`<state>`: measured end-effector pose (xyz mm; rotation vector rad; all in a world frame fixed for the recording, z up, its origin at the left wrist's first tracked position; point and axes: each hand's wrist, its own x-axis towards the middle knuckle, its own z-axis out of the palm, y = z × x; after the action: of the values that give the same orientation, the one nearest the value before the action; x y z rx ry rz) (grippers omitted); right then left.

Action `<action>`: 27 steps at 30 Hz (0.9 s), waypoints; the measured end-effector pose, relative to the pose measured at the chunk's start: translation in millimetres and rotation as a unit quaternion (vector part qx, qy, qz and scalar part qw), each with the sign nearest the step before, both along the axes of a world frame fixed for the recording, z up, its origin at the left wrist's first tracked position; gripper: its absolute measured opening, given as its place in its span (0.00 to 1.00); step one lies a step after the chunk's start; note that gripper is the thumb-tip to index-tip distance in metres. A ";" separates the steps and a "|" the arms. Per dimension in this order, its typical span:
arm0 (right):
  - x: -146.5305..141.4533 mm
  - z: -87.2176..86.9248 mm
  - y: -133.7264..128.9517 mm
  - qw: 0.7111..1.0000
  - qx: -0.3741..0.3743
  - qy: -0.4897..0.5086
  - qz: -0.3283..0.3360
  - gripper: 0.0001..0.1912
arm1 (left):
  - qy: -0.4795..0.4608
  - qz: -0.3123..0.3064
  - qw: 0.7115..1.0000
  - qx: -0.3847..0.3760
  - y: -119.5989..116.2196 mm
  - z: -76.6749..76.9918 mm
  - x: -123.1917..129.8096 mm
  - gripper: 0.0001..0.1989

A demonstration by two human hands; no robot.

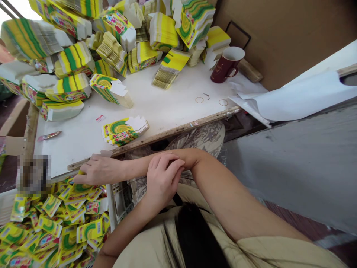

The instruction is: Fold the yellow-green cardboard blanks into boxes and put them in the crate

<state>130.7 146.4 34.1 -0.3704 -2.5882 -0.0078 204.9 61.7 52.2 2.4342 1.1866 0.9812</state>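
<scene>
My left hand rests on my right forearm near the elbow, its fingers bent and pressed together with nothing in them. My right arm crosses in front of my body to the left. At its end, my right hand is over the table's front edge, with thumb and fingers closed on a yellow packet above a heap of similar packets. A small stack of flat yellow-green cartons lies on the white table, beyond my right hand.
Bundles of folded cartons are piled along the table's back and left. A maroon mug stands at the back right, near rubber bands. A marker-like object lies at left. White sheeting hangs over the right edge.
</scene>
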 end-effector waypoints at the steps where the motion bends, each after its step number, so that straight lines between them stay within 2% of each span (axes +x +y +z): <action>1: 0.4 0.8 0.2 1.000 0.000 -0.004 0.001 0.19 | -0.010 -0.006 1.000 -0.001 -0.6 -0.4 -0.8 0.04; 5: 2.3 6.1 2.1 1.000 -0.001 -0.021 0.003 0.20 | -0.069 -0.039 0.997 0.012 -5.8 -3.4 -4.9 0.04; 8: 2.5 9.4 3.0 1.000 0.006 -0.029 -0.004 0.21 | -0.075 -0.027 0.997 0.016 -8.2 -3.6 -7.2 0.06; 11: 2.0 10.3 1.8 1.000 0.014 -0.025 -0.008 0.22 | -0.033 0.003 0.999 0.021 -7.6 -2.3 -8.5 0.10; 14: 1.4 8.9 0.0 1.000 0.019 -0.016 -0.006 0.21 | 0.007 0.008 1.000 0.024 -6.8 -2.9 -9.2 0.15; 19: -3.2 2.9 0.6 1.000 0.020 -0.004 0.002 0.21 | 0.043 0.011 0.999 0.020 -6.3 -4.6 -7.4 0.15; 24: -6.2 1.3 1.4 1.000 0.017 -0.005 0.013 0.20 | 0.122 0.016 0.992 0.019 -3.0 0.9 -2.2 0.18; 27: -4.2 2.7 1.9 1.000 0.017 -0.014 0.009 0.19 | 0.124 0.009 0.992 0.012 -2.6 2.3 -1.4 0.17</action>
<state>126.5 148.3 36.8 -0.3364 -2.6161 -0.0497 203.5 59.1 54.5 2.6280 1.2805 0.7160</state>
